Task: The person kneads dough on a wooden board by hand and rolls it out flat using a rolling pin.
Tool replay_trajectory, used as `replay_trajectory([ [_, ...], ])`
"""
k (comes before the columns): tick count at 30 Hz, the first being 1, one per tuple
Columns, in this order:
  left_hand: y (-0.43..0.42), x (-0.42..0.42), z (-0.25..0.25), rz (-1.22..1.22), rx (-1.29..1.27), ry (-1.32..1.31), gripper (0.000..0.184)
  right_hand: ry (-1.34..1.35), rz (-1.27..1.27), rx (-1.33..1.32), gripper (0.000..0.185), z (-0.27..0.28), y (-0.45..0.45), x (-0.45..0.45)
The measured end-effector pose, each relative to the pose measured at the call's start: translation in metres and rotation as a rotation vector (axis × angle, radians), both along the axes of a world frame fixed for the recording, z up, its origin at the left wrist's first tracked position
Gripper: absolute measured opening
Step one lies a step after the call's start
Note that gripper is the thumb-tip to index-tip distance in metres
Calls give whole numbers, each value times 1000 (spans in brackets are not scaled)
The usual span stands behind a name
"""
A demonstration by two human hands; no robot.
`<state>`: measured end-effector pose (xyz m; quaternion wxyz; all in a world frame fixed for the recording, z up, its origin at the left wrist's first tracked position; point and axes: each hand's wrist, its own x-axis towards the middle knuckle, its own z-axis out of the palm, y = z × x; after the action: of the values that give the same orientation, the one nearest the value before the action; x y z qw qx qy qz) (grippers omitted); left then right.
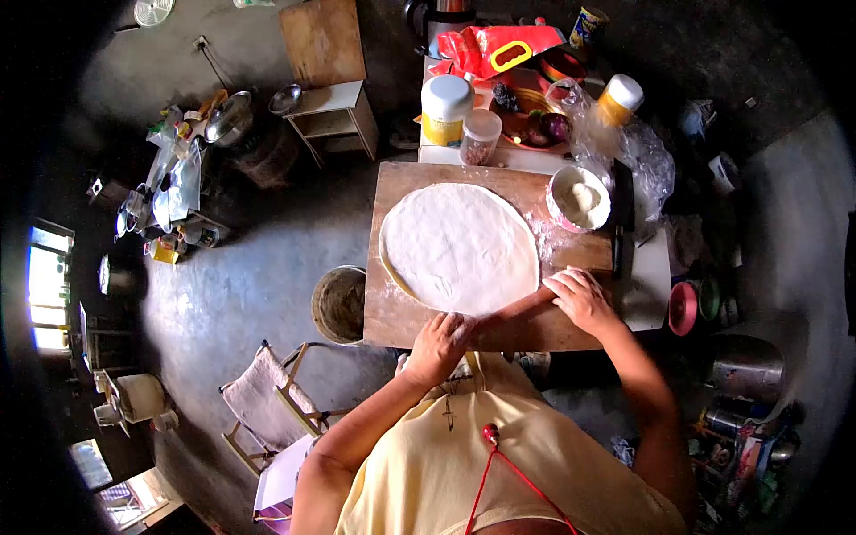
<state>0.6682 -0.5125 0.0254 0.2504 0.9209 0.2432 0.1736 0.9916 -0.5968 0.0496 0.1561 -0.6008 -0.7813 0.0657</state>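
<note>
A large, thin round of dough [459, 245] lies flat on the floured wooden board [571, 334]. Across its near edge a wooden rolling pin [510, 314] rests at a slant, its right end farther from me. My left hand [437, 348] is closed over the pin's left end, by the board's front edge. Over the right end my right hand [580, 299] is curled, fingers bent around the wood. A white bowl [555, 203] of flour [583, 201] stands on the board's far right, beyond my right hand.
Behind the board stand a white-lidded jar [448, 111], a small clear tub [481, 136], a plate of vegetables [538, 129] and a red bag [477, 49]. Right of the board lies a dark knife [621, 209]. A bucket [339, 305] and a folding chair [272, 397] are to the left.
</note>
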Motion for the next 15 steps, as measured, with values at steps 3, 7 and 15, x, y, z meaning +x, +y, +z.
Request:
replay_trajectory([
  [3, 3, -2, -3, -16, 8, -34, 37, -80, 18, 23, 43, 1, -10, 0],
  [7, 32, -11, 18, 40, -88, 33, 38, 12, -38, -4, 38, 11, -2, -14],
  [15, 127, -34, 8, 147, 117, -51, 19, 277, -188, 113, 35, -28, 52, -75],
])
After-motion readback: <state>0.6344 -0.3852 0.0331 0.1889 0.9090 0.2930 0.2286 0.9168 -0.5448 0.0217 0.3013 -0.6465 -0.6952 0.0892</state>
